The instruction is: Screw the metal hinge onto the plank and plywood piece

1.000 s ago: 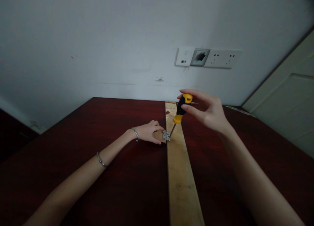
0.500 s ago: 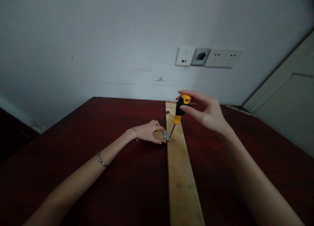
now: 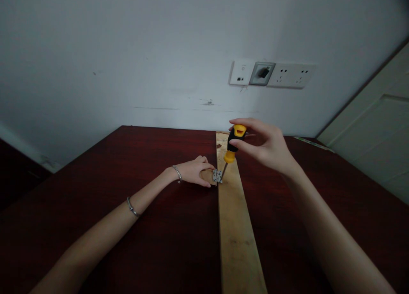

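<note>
I see my right hand [image 3: 271, 151] pinching the top of the screwdriver [image 3: 232, 144] with the fingers, its tip standing just below them on the small hinge [image 3: 217, 176]. My left hand [image 3: 194, 171] has the fingers pressed together on a small wood block [image 3: 207, 177], touching the hinge beside the plank [image 3: 234, 226] on the bench [image 3: 143, 179].

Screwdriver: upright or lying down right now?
Nearly upright, leaning slightly. The right hand pinches the screwdriver handle top; its tip meets the hinge on the plank.
</note>
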The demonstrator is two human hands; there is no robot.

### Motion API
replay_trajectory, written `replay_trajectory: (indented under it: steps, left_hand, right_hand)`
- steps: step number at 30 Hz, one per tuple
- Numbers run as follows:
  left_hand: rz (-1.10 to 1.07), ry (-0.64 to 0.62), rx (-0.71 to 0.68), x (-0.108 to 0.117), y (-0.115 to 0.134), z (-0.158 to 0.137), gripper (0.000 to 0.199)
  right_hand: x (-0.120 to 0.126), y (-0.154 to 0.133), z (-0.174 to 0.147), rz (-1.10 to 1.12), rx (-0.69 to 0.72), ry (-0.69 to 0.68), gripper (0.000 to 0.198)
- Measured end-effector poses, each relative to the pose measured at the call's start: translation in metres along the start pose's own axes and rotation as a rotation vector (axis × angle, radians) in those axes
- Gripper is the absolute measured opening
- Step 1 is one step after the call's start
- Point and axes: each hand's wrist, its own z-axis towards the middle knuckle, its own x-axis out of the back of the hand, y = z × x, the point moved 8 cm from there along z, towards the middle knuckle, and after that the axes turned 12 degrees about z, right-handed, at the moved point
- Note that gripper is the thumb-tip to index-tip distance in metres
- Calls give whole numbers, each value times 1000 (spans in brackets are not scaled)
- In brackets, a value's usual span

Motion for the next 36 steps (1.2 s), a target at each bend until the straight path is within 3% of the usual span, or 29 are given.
replay_trajectory:
  steps: [7,13,18,24,27,31,36]
  left_hand:
    - [-1,5,8,-2,-2,0,62]
    - [14,9,12,-4,-3,1,64]
    - [20,-9,20,-3,-2,0,65]
    - [-11,-8,10,-2,-1,0,63]
    - [-12,-3,12,-2,-1,0,63]
    - [-8,-6,8,-2,-1,0,63]
    - [-1,-4,6,-1,0,0,64]
  right_hand:
    - [-11,-14,1,-59,100,-81,36]
    - [-16,-14,0,-149,130,-23,39]
    - [-17,-15,0,-188,109,5,35]
    - [-8,-19,0,-5,59,-81,29]
    - [-2,-14,1,36,-1,-48,26]
    - [-2,-13,3,-31,27,-2,17]
    - [-4,-16,3,-116,63,-20,28]
